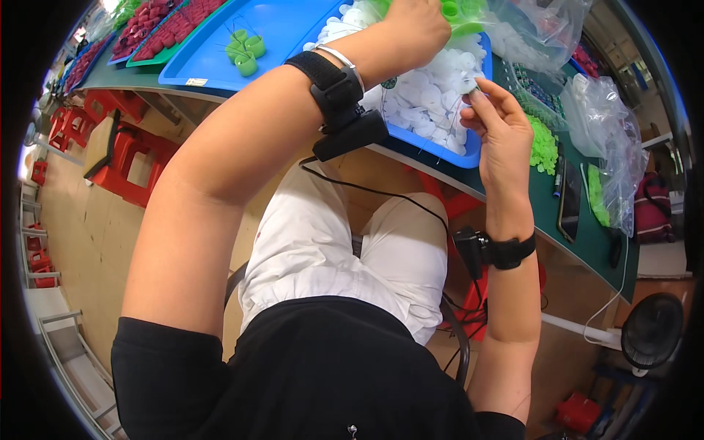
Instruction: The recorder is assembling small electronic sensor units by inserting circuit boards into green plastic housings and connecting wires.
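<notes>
My left hand [419, 31] reaches across to the top edge of the view, beside light green plastic cups [450, 10]. Its fingertips are hidden, so whether it holds one is unclear. Between the thumb and fingers of my right hand [506, 121] is a small whitish piece [467, 86], pinched over the right side of a blue tray [473, 152]. Many thin white plastic discs [422, 103] fill this tray. A small dark green round part [389, 83] shows just below my left wrist.
Another blue tray [194, 55] on the left holds several green cups [246, 64] with thin dark wires. Right of my right hand lie bright green pieces [543, 143], a phone [569, 202] and clear plastic bags [612, 132]. Red stools [136, 165] stand at left; a black fan [651, 331] at right.
</notes>
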Available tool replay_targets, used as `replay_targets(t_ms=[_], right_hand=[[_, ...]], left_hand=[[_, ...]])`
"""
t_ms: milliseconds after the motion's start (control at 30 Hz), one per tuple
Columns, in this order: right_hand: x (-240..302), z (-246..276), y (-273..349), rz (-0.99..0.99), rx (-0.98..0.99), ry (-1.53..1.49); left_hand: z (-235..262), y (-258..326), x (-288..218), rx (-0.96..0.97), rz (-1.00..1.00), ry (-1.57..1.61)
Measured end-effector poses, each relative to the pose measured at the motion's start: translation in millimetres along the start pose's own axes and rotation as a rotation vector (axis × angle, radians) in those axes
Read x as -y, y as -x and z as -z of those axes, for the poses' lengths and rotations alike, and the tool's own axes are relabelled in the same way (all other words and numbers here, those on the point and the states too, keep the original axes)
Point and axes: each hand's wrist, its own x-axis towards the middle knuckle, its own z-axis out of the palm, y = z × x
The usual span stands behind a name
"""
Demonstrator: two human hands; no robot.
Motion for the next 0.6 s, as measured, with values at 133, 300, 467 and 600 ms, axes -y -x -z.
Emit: replay_targets(t_ms=[133, 300, 467, 600], right_hand=[[6, 10, 15, -0.1, 0.002, -0.24], [11, 17, 32, -0.185, -0.015, -0.438], [10, 29, 41, -0.243, -0.084, -0.577], [19, 32, 72, -0.275, 0.033, -0.662]], left_hand=[[-2, -7, -5, 0.274, -0.009, -0.089], [-13, -10, -1, 0.195, 0.029, 0.08], [25, -19, -4, 0.098, 0.287, 0.386], [76, -4, -33, -0.084, 0.377, 0.85]])
